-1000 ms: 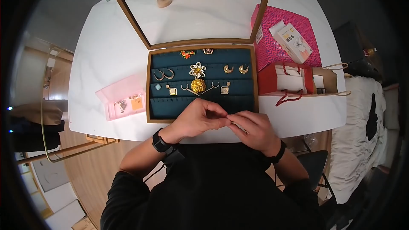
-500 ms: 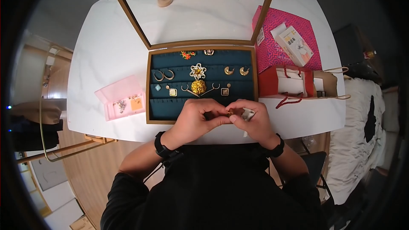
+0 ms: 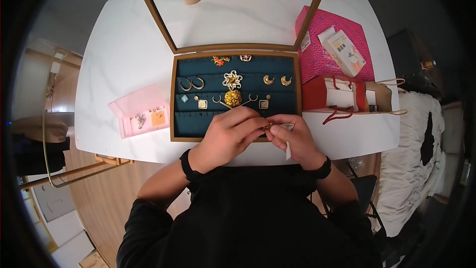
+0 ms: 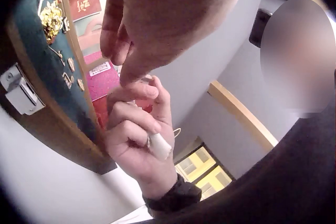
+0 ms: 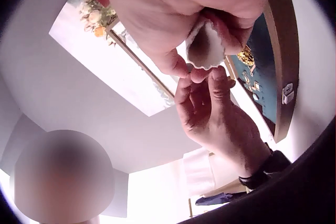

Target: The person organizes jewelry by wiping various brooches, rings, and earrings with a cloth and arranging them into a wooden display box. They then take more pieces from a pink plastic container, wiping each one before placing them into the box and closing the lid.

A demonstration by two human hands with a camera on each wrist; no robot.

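Over the front edge of the jewelry box (image 3: 173, 130), both hands meet fingertip to fingertip. My left hand (image 3: 230, 136) pinches a small amber-brown piece of jewelry (image 3: 268, 126), mostly hidden by fingers. My right hand (image 3: 297, 144) holds a white cloth (image 3: 288, 151) with its end hanging down, and its fingertips are at the small piece too. In the right wrist view the cloth (image 5: 207, 50) bulges out under the fingers. Behind the hands, a gold flower brooch (image 3: 233, 98), a silver flower brooch (image 3: 232, 80) and several earrings (image 3: 268, 80) sit on dark green padding.
The box's framed glass lid (image 3: 233, 48) stands raised at the back. A pink case (image 3: 130, 100) with small jewelry lies open at the left. On the right are a pink patterned bag (image 3: 317, 44), a white carton (image 3: 344, 52) and a red paper bag (image 3: 315, 93).
The right hand has turned, bringing the white cloth and the small amber-brown piece into sight; the cloth's end now hangs lower. The left fingers have closed over more of the piece.
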